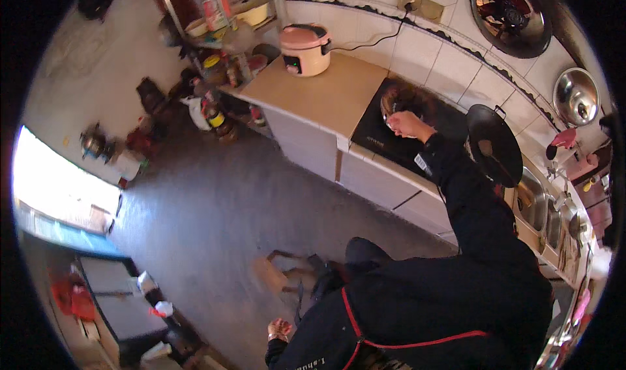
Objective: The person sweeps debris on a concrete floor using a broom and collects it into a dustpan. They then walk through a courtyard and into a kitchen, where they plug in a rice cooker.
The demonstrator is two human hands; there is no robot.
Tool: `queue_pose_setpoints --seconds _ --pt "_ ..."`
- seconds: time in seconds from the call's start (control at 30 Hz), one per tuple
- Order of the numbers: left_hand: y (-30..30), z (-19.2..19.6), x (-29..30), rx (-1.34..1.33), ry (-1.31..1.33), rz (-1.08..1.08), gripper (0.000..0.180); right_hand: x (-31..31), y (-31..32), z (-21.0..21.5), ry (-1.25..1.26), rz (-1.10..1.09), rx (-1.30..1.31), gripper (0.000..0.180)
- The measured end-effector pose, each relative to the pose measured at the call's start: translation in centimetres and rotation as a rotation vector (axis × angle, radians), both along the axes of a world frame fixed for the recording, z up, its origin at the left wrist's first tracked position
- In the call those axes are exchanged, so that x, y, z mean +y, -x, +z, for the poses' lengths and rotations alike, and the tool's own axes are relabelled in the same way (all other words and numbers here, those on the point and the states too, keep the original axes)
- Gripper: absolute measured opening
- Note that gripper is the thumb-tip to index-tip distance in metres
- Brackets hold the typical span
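My right hand (pixel 407 125) reaches out over the black stove top (pixel 376 130), its fingers closed at the near side of a round, brownish burner (pixel 394 100). A pale, shiny edge shows at the fingertips; what it belongs to is too small to make out. Low in the view, beside my dark jacket, hangs my left hand (pixel 279 329). Its fingers are curled in, and I see nothing in them. To the right of the stove top, a large black wok (pixel 493 145) leans tilted against the tiled wall.
A pink rice cooker (pixel 306 52) stands on the tan counter (pixel 293 89), its cord running to a wall socket. Farther right is a metal sink (pixel 531 197). A low wooden stool (pixel 268 273) is on the floor near my legs. Shelves with pots and bottles (pixel 215 119) fill the far corner.
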State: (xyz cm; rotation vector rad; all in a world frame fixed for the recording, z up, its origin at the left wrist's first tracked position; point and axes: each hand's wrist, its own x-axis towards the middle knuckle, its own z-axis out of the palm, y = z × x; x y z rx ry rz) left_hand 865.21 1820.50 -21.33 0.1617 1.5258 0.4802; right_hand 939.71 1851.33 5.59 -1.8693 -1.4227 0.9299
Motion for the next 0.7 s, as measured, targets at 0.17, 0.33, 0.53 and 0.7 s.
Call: queue_pose_setpoints --seconds 0.17,0.33,0.53,0.7 --pt "-2.4 3.4 19.5 0.242 -0.471 -0.079 0.018 12.8 -11.7 4.4 0.002 -0.266 -0.153 0.038" --pt "-0.9 -1.1 26.7 -0.035 -0.121 -0.012 0.043 24.3 -22.4 8.9 -0.217 -0.579 -0.273 0.043" --pt "-9.6 -3.7 32.3 0.162 0.020 -0.272 0.035 31.8 -29.6 14.3 -0.230 -0.980 -0.750 0.049" --pt "-9.6 -0.9 34.2 0.204 0.006 -0.278 0.030 34.8 -29.7 14.8 0.044 -0.934 -0.969 0.068"
